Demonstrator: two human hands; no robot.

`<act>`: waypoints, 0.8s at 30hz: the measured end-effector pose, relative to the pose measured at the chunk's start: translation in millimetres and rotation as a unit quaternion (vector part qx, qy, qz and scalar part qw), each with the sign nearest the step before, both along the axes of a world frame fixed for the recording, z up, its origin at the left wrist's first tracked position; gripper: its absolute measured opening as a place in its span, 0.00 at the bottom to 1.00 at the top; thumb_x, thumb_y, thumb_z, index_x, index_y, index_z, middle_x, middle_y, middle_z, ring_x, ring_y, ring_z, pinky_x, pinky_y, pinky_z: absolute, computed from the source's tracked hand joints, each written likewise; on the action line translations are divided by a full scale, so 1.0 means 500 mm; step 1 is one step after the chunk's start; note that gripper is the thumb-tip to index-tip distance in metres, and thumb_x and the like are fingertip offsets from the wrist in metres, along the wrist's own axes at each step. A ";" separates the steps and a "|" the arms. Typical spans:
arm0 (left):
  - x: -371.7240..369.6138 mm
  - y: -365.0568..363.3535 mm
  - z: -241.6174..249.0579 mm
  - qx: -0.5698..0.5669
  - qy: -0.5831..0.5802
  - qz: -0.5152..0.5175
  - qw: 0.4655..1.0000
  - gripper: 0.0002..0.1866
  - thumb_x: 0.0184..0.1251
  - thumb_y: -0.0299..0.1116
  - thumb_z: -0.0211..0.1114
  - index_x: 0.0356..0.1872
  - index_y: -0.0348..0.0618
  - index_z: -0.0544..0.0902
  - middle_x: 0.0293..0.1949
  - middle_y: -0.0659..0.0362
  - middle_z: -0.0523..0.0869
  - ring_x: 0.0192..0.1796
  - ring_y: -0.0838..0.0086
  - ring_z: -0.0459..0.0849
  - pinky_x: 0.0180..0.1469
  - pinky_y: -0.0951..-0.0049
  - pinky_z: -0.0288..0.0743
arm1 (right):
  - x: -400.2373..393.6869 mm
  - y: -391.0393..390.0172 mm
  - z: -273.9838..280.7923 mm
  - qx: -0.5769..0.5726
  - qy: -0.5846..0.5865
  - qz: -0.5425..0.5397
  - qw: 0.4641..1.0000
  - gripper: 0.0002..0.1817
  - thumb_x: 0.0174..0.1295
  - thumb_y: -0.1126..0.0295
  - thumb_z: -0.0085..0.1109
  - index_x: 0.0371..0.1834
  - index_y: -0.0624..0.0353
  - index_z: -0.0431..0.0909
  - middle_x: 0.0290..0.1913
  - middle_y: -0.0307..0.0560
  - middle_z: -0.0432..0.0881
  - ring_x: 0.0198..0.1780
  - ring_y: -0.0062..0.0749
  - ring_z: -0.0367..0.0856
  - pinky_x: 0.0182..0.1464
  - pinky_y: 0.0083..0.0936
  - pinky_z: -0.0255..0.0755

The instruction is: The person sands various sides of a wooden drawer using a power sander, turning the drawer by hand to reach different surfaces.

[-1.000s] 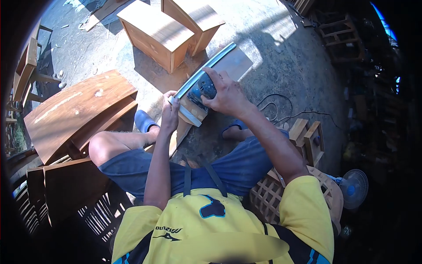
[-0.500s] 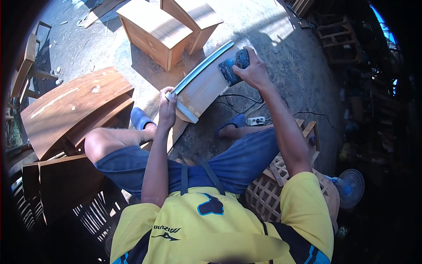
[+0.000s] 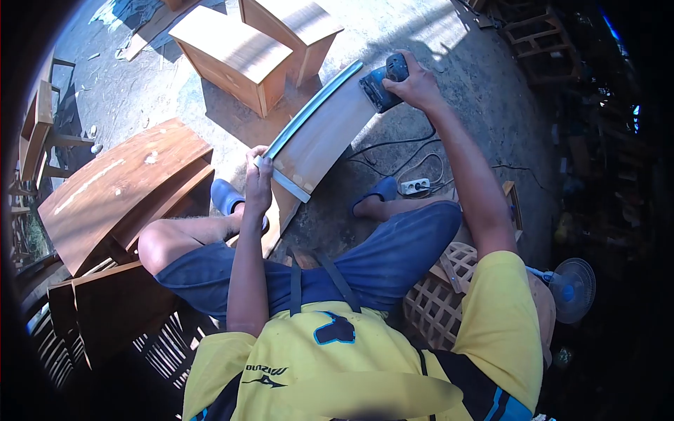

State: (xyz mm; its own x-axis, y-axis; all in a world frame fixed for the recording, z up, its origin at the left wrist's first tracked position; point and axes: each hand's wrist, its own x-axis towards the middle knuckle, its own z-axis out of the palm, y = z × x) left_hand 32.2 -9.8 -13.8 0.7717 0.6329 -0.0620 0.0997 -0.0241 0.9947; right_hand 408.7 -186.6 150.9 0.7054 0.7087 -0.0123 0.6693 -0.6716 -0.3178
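A curved wooden panel with a pale strip along its left side and another across its near end lies in front of me, tilted away. At its near left corner, my left hand is closed on the edge. My right hand is wrapped round a blue power sander, which sits at the panel's far right edge. The sander's underside is hidden.
Two wooden cabinets stand beyond the panel. A curved brown wooden piece lies at the left. Cables and a white power strip are near my right foot. A fan and slatted wood are at the right.
The sander has moved right across the panel to its far right edge with my right hand. My left hand keeps its hold on the corner. The whole view has shifted slightly.
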 end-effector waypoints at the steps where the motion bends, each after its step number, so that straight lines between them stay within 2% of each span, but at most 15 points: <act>1: -0.001 0.002 -0.009 0.019 -0.010 0.001 1.000 0.21 0.89 0.45 0.52 0.64 0.38 0.74 0.48 0.60 0.77 0.47 0.77 0.74 0.55 0.73 0.71 | 0.034 -0.002 -0.013 0.003 -0.018 -0.027 0.999 0.47 0.54 0.48 0.78 0.78 0.44 0.68 0.58 0.65 0.86 0.60 0.63 0.87 0.64 0.51 0.81; 4: 0.002 -0.008 0.015 0.001 -0.009 0.010 1.000 0.20 0.89 0.46 0.52 0.63 0.38 0.75 0.47 0.60 0.76 0.46 0.78 0.73 0.54 0.74 0.70 | -0.009 0.010 -0.005 0.006 -0.035 -0.055 0.998 0.47 0.55 0.47 0.78 0.78 0.46 0.67 0.57 0.66 0.87 0.60 0.63 0.87 0.64 0.52 0.80; 6: 0.005 -0.006 0.018 -0.028 -0.014 0.017 0.999 0.21 0.88 0.47 0.53 0.62 0.38 0.75 0.47 0.60 0.76 0.47 0.78 0.73 0.54 0.74 0.70 | -0.132 0.018 0.015 0.017 0.001 0.006 1.000 0.45 0.57 0.49 0.76 0.77 0.46 0.66 0.57 0.69 0.83 0.56 0.70 0.87 0.63 0.56 0.81; 9: 0.003 -0.004 0.012 -0.018 -0.009 -0.001 1.000 0.21 0.88 0.47 0.52 0.63 0.38 0.75 0.47 0.61 0.76 0.46 0.78 0.73 0.54 0.74 0.70 | -0.349 0.015 0.041 0.017 0.047 0.055 0.997 0.45 0.57 0.54 0.78 0.78 0.44 0.67 0.54 0.66 0.82 0.52 0.70 0.88 0.56 0.57 0.84; 11: 0.003 -0.004 0.016 -0.010 -0.006 0.001 1.000 0.22 0.88 0.49 0.52 0.64 0.38 0.74 0.48 0.60 0.77 0.47 0.78 0.74 0.55 0.73 0.71 | -0.418 0.007 0.050 0.009 0.073 0.079 0.994 0.45 0.57 0.55 0.78 0.78 0.44 0.67 0.53 0.65 0.81 0.51 0.71 0.88 0.54 0.57 0.85; 14: -0.001 -0.005 0.028 -0.023 0.004 -0.006 1.000 0.24 0.89 0.50 0.52 0.63 0.37 0.74 0.49 0.58 0.78 0.49 0.77 0.75 0.56 0.72 0.72 | -0.430 -0.005 0.050 0.014 0.053 0.133 0.990 0.45 0.57 0.55 0.78 0.79 0.44 0.66 0.53 0.65 0.82 0.49 0.71 0.89 0.51 0.58 0.86; 16: 0.000 0.000 0.032 -0.022 -0.011 -0.014 1.000 0.24 0.89 0.50 0.52 0.63 0.36 0.74 0.49 0.58 0.78 0.50 0.76 0.76 0.56 0.72 0.72 | -0.347 0.010 0.042 0.008 0.016 0.035 0.999 0.45 0.57 0.55 0.78 0.78 0.46 0.66 0.53 0.65 0.82 0.50 0.71 0.88 0.53 0.58 0.85; 18: 0.007 -0.003 0.000 0.021 -0.048 0.017 0.998 0.23 0.89 0.48 0.53 0.64 0.36 0.74 0.51 0.57 0.79 0.50 0.75 0.78 0.58 0.72 0.74 | -0.257 0.018 0.009 0.033 -0.022 -0.003 0.999 0.44 0.57 0.55 0.78 0.77 0.49 0.67 0.53 0.65 0.83 0.52 0.70 0.88 0.54 0.57 0.84; 20: 0.005 -0.008 0.012 -0.022 -0.035 0.011 0.999 0.22 0.89 0.48 0.54 0.64 0.37 0.74 0.50 0.57 0.79 0.51 0.75 0.78 0.58 0.70 0.74 | -0.244 0.021 0.005 0.046 -0.026 0.008 0.999 0.44 0.56 0.56 0.78 0.76 0.50 0.67 0.53 0.66 0.83 0.52 0.70 0.88 0.55 0.57 0.84; 21: 0.002 -0.008 0.027 -0.051 -0.023 0.001 0.998 0.21 0.89 0.47 0.54 0.64 0.38 0.73 0.51 0.56 0.79 0.51 0.75 0.79 0.58 0.70 0.74 | -0.243 0.035 0.006 0.061 -0.030 0.008 0.998 0.44 0.56 0.56 0.78 0.76 0.51 0.67 0.53 0.66 0.83 0.52 0.69 0.87 0.55 0.57 0.83; 24: 0.009 -0.007 0.004 0.048 -0.039 0.029 0.998 0.23 0.90 0.50 0.49 0.65 0.39 0.73 0.52 0.51 0.81 0.56 0.66 0.81 0.64 0.64 0.74 | -0.347 0.058 0.020 0.029 -0.002 0.030 0.999 0.44 0.56 0.57 0.78 0.77 0.51 0.67 0.53 0.67 0.83 0.51 0.70 0.88 0.55 0.57 0.83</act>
